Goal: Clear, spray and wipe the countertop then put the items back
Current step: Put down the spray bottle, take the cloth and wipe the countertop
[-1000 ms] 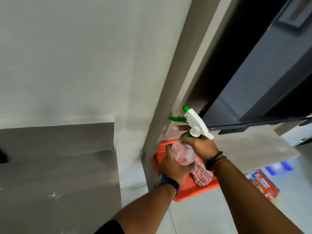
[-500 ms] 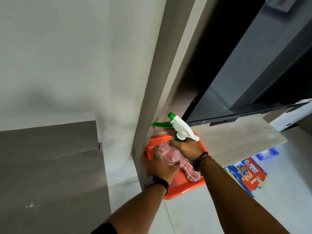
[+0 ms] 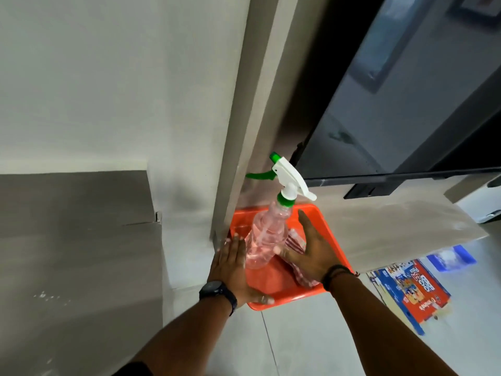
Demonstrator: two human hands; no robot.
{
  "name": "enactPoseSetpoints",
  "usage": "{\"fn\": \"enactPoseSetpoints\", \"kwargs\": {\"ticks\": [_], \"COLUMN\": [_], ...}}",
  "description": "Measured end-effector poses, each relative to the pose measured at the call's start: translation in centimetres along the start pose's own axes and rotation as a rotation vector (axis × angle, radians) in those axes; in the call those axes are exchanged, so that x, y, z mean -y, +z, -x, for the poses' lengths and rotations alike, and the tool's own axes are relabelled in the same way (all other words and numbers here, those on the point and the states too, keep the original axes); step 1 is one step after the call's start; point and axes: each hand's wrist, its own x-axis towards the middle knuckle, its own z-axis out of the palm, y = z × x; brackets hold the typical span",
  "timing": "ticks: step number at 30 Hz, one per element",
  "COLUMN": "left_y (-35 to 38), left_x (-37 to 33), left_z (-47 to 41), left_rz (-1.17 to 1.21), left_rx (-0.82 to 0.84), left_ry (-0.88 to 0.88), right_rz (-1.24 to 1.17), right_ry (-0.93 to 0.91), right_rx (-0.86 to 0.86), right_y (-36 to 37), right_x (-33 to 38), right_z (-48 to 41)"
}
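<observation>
A clear spray bottle [image 3: 267, 234] of pinkish liquid, with a white trigger head and green nozzle, stands upright in an orange tray [image 3: 324, 222] on the floor. A red-and-white checked cloth [image 3: 295, 241] lies in the tray to the bottle's right. My left hand [image 3: 233, 267] is flat and open beside the bottle's left side, its thumb resting on the tray's near rim. My right hand [image 3: 311, 251] is open with fingers spread, hovering over the cloth just right of the bottle. Neither hand grips the bottle.
The tray sits against a beige wall corner [image 3: 244, 131]. A dark appliance door [image 3: 406, 104] hangs above a grey ledge [image 3: 393, 229] at right. A printed pizza box [image 3: 412, 289] and a blue item [image 3: 451, 257] lie on the floor. Grey surfaces [image 3: 81, 240] fill the left.
Both hands held the spray bottle above the tray before. Now the bottle stands in the tray and both hands have let go and opened.
</observation>
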Motion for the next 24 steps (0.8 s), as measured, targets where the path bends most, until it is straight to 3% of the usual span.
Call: {"fn": "enactPoseSetpoints", "kwargs": {"ticks": [3, 6, 11, 24], "left_y": [0.0, 0.2, 1.0, -1.2], "left_x": [0.0, 0.2, 0.4, 1.1], "left_z": [-0.8, -1.7, -2.2, -0.4], "left_rz": [-0.025, -0.065, -0.058, -0.209], "left_rx": [-0.029, -0.068, -0.152, -0.184], "left_ry": [-0.011, -0.016, -0.02, 0.051], "right_rz": [0.077, 0.226, 0.474, 0.314], "right_ry": [0.074, 0.148, 0.137, 0.261], "right_rx": [-0.025, 0.055, 0.129, -0.25], "right_y": [1.9, 3.5, 5.8, 4.3], "right_x": [-3.7, -6.1, -7.5, -5.8], "right_z": [0.0, -0.7, -2.6, -2.8]}}
